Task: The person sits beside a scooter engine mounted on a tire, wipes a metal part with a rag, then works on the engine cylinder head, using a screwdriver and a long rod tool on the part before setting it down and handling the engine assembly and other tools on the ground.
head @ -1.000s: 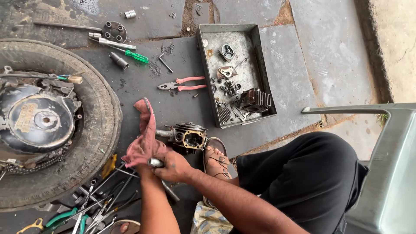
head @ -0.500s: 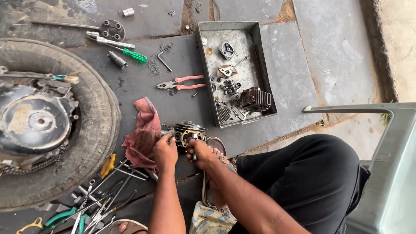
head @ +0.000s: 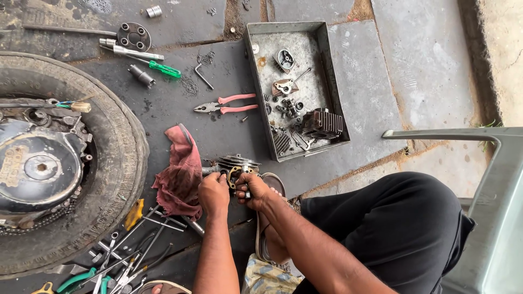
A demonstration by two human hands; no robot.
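Two hands down on one finned engine cylinder (head: 235,165), set on the dark floor slab between one red rag (head: 180,173) and one grey metal tray (head: 260,87). Left hand (head: 213,191) curled against the cylinder's near-left side, right hand (head: 254,189) clasped on its near-right edge. One pair of pink-handled pliers (head: 224,104) lay just above, one green-handled screwdriver (head: 163,68) further up. One tyre (head: 117,158) filled the left.

- Left hand (head: 213,191): knuckles up, fingers curled shut, forearm running straight down to the lower edge.
- Right hand (head: 253,190): just beside the left, fingers bent in a grip, forearm slanting toward the lower right.
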